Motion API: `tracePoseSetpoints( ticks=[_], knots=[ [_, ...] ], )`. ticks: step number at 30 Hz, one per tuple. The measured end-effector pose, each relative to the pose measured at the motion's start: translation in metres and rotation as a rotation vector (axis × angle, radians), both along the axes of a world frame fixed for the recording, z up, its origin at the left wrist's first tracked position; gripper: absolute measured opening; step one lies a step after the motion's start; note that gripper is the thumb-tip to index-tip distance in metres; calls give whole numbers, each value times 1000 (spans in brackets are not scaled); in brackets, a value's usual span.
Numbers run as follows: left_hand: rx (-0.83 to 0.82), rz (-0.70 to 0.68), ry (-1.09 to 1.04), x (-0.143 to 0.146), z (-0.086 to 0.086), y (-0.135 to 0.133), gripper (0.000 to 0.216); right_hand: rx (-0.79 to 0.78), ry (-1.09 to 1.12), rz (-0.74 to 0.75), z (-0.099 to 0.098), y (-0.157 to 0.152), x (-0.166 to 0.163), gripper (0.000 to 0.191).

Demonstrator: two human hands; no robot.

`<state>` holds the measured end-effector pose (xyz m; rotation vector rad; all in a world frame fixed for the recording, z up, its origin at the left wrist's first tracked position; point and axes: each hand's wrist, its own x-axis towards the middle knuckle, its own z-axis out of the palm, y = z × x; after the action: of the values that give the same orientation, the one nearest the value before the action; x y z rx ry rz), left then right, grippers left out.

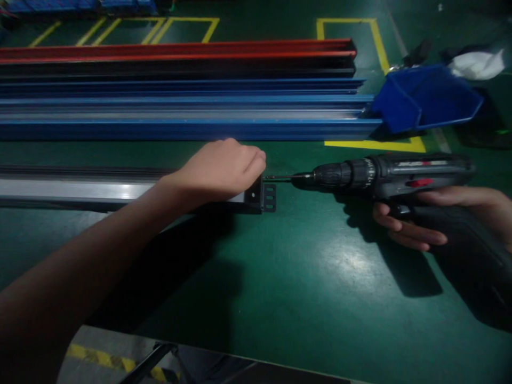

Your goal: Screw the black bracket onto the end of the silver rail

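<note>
My right hand (416, 224) is wrapped around the grip of a black cordless drill (360, 173) with a red switch. The drill lies level, pointing left, and its long bit (284, 177) reaches the black end piece (253, 196) of a long silver-and-black rail (80, 190). My left hand (228, 168) is closed over that same end of the rail; its fingertips are mostly hidden beneath the knuckles. A slotted black bracket (270, 198) sticks out from the end piece, just below the bit.
Behind the rail lie long blue profiles (180, 128) and a red one (172, 52), parallel to it. A blue bin (428, 101) stands past their right ends, near a white crumpled item (478, 65). The green table (312, 309) has yellow tape outlines; its front edge is near me.
</note>
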<state>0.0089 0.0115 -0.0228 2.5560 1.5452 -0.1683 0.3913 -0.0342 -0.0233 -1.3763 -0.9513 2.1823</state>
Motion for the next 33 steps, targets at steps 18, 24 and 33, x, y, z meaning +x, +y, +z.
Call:
tracePoseSetpoints(
  ticks=[18,24,33],
  knots=[
    [33,-57,29,-2,-1,-1,43,-8,13,3,-1,2,1,31],
    [54,-62,55,2,3,-3,45,13,112,49,-3,3,4,31],
    [36,-54,48,5,9,-5,48,-18,215,15,-9,0,5,32]
  ],
)
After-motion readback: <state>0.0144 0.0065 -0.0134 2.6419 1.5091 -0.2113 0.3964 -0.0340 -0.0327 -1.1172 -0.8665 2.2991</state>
